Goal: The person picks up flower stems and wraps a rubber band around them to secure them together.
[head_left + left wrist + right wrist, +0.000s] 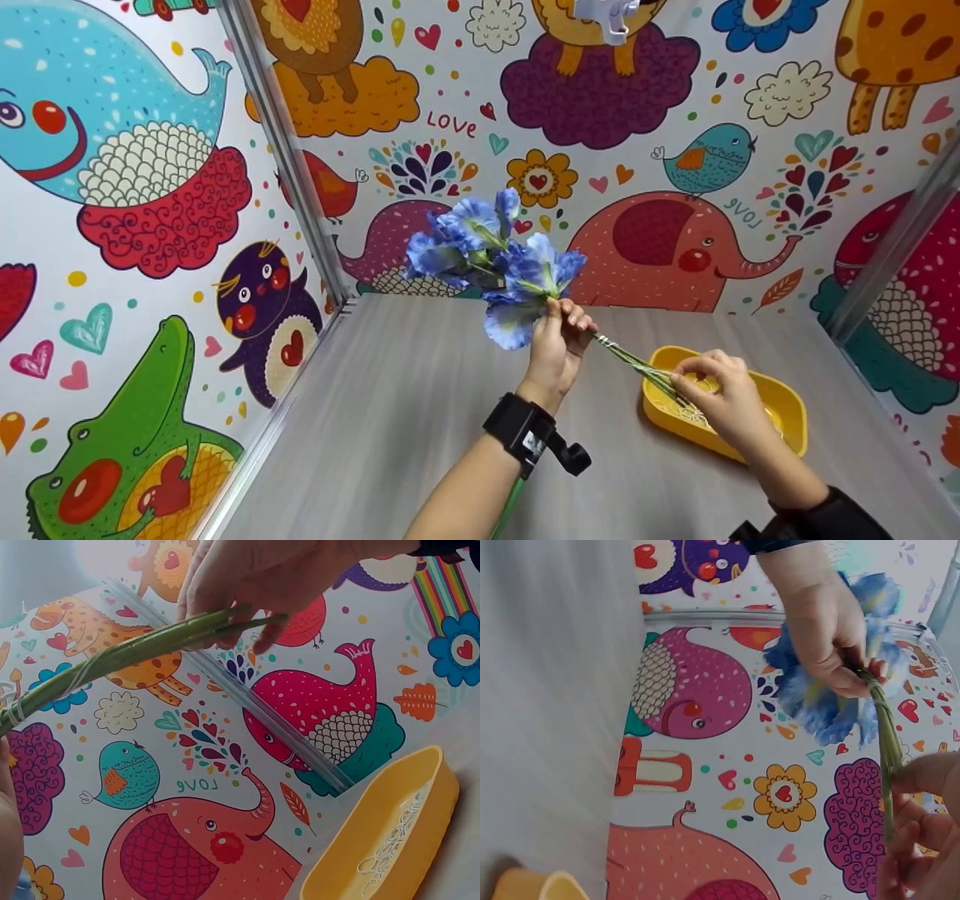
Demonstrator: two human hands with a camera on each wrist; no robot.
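Observation:
A bunch of blue artificial flowers (525, 262) slants across the head view, blossoms at the upper left. My left hand (556, 352) grips it just below the blossoms. Green stems (630, 360) run down to the right, and a thin white band (81, 676) is wound around them, as the left wrist view shows. Near the lower stem ends, my right hand (720, 390) pinches the stems with thumb and fingers. In the right wrist view the thumb (926, 774) lies against the stems (886, 742). Whether it also holds part of the band is hard to tell.
A yellow tray (796, 409) stands on the grey table (390, 420) beneath my right hand. Several loose white bands (394, 844) lie inside it. Walls printed with cartoon animals (645, 255) enclose the table at the back and sides.

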